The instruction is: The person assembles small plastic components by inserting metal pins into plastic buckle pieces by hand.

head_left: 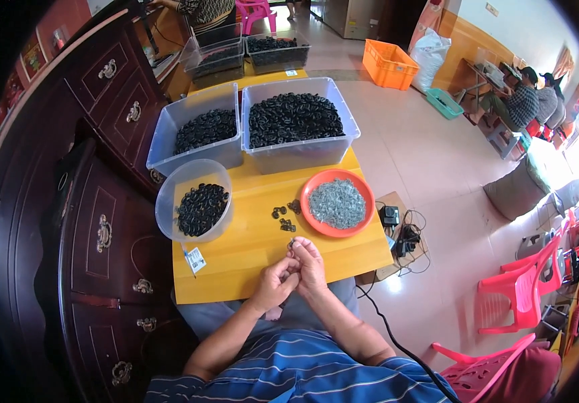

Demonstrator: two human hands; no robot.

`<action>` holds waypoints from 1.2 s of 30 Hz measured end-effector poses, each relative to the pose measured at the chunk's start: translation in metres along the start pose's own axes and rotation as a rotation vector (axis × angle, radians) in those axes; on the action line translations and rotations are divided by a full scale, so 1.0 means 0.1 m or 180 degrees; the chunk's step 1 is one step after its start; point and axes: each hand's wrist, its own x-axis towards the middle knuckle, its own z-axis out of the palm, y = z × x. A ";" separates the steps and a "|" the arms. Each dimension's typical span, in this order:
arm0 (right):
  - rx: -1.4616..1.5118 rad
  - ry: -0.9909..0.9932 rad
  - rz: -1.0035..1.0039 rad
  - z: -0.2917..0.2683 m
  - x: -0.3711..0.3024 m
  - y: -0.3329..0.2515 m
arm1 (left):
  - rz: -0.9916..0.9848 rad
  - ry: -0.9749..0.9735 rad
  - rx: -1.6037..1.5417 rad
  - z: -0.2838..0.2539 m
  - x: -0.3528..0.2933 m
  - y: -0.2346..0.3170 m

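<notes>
Seeing R hand (310, 266) pinch small dark pc (292, 243) at fingertips, long axis too tiny to tell. L hand (276, 282) curled close below-left, can't tell if gripping. Loose dark pcs (288, 227) just fwd, R nearer; orange-red bowl (335, 232) w/ clear bits (337, 203) fwd-right.

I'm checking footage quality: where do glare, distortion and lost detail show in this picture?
In the head view, glare burns out the area by the bulging sack and spots the floor; head view: the dark cabinet curves along the left; head view: the piece in the right hand is too small to identify.
</notes>
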 end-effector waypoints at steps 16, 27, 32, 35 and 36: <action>-0.0262 -0.0089 0.0234 -0.08 0.02 -0.02 | -0.0135 -0.0778 0.0611 -0.26 0.00 0.13; -0.0542 -0.0322 0.0143 -0.11 0.07 -0.12 | -0.0347 -0.0067 -0.0213 -0.53 0.14 0.08; -0.0978 -0.0444 -0.0034 -0.16 0.04 -0.09 | -0.0178 0.0176 0.0052 -0.63 0.21 0.13; -0.1295 -0.0627 -0.0180 -0.15 0.02 -0.06 | 0.0034 0.0342 0.0244 -0.62 0.22 0.17; -0.1389 -0.0694 -0.0230 -0.13 0.01 -0.06 | 0.0026 0.0345 0.0244 -0.62 0.23 0.17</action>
